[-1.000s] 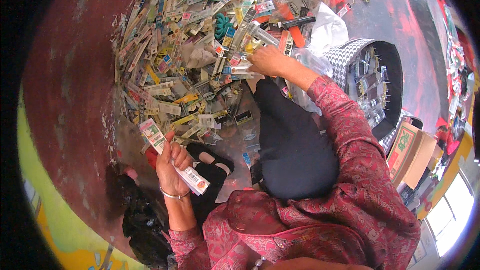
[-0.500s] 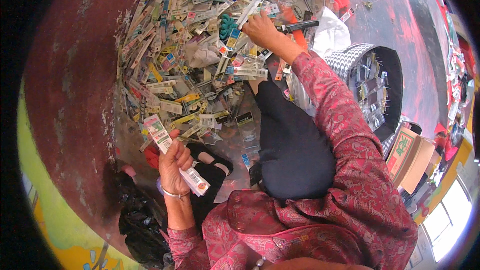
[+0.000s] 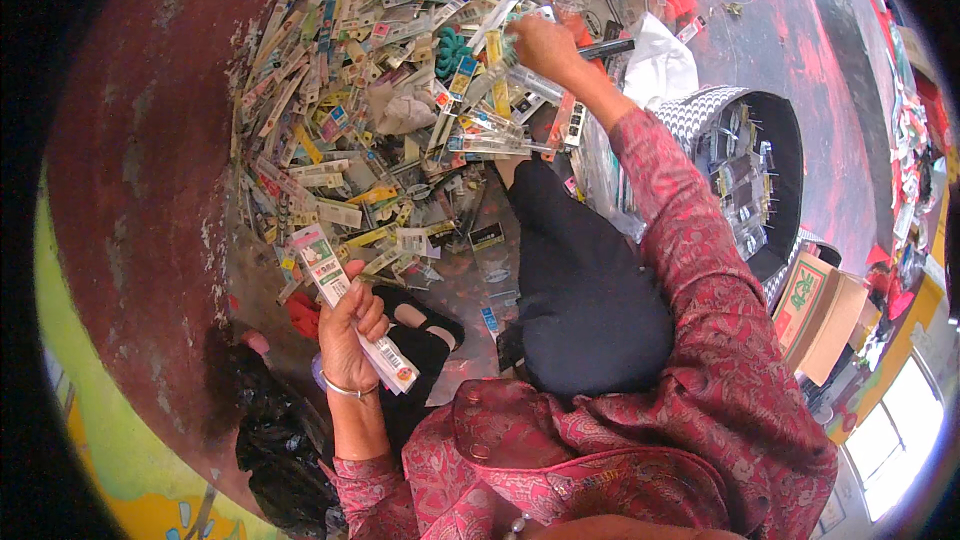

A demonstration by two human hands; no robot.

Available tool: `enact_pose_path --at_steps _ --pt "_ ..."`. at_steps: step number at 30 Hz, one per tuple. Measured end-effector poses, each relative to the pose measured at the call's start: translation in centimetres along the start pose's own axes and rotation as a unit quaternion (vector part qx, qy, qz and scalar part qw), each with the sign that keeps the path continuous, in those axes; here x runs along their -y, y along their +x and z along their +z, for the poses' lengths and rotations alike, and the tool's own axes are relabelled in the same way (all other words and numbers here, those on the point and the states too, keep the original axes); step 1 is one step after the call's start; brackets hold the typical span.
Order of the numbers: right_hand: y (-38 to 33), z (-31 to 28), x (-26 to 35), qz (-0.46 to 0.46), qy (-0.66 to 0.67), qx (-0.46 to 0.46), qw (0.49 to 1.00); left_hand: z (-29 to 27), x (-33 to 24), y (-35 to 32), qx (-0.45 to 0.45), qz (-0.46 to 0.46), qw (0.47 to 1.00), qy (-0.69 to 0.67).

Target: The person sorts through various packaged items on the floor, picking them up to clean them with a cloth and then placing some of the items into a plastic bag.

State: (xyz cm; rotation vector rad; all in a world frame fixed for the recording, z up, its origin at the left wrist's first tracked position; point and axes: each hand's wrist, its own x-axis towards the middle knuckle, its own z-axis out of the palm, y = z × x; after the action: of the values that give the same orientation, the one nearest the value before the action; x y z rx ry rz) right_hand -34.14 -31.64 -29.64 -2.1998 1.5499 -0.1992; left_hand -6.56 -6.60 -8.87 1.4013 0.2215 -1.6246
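My left hand [image 3: 350, 325] is closed around a stack of long slim packets [image 3: 322, 262], white with pink edges, which stick out above and below the fist. Out over the right side of a wide heap of similar slim packets [image 3: 300, 130], my right hand [image 3: 543, 45] has its fingers curled down. Something clear and blurred shows by its fingertips, too unclear to name. Just left of those fingers lies a yellow strip packet [image 3: 497, 70]. A coil of teal cord [image 3: 452, 52] and a crumpled whitish bag [image 3: 402, 110] lie in the heap.
To the right, a black-lined basket [image 3: 785, 175] with a patterned outside holds several clear packets. White cloth or plastic [image 3: 660, 65] lies beside it. A cardboard box [image 3: 820, 315] stands farther right. A black plastic bag [image 3: 285, 440] sits at the lower left.
My right hand has shifted slightly right; the long whitish packet at its fingers is no longer in them. A yellow strip packet now shows beside it. The left hand still grips its stack, tilted slightly.
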Motion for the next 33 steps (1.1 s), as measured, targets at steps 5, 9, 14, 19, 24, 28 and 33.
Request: enact_pose_path --at_steps 5,9,14,19,24,28,33 --pt "4.2 2.2 -5.3 0.005 -0.135 -0.032 0.99 0.0 0.1 0.4 0.008 -0.013 1.0 -0.004" --pt "3.3 2.0 -3.0 -0.006 -0.189 0.044 0.981 -0.1 0.1 0.4 0.0 -0.01 1.0 0.006" --pt "-0.1 1.9 0.2 0.062 0.034 0.05 0.996 0.0 0.2 0.2 -0.006 -0.008 1.0 0.012" --pt "-4.9 4.5 3.0 0.055 0.411 0.089 0.906 0.3 0.2 0.3 -0.004 -0.016 1.0 0.019" --pt "-7.7 1.6 8.0 -0.025 0.307 0.142 0.941 0.4 0.3 0.3 -0.012 -0.017 0.999 0.025" --pt "-8.1 0.5 8.0 -0.044 0.195 0.127 0.972 0.4 0.1 0.5 -0.005 -0.012 1.0 0.024" --pt "-7.1 -6.2 2.6 0.122 0.47 0.068 0.872 0.0 0.1 0.3 -0.004 -0.006 1.0 0.023"
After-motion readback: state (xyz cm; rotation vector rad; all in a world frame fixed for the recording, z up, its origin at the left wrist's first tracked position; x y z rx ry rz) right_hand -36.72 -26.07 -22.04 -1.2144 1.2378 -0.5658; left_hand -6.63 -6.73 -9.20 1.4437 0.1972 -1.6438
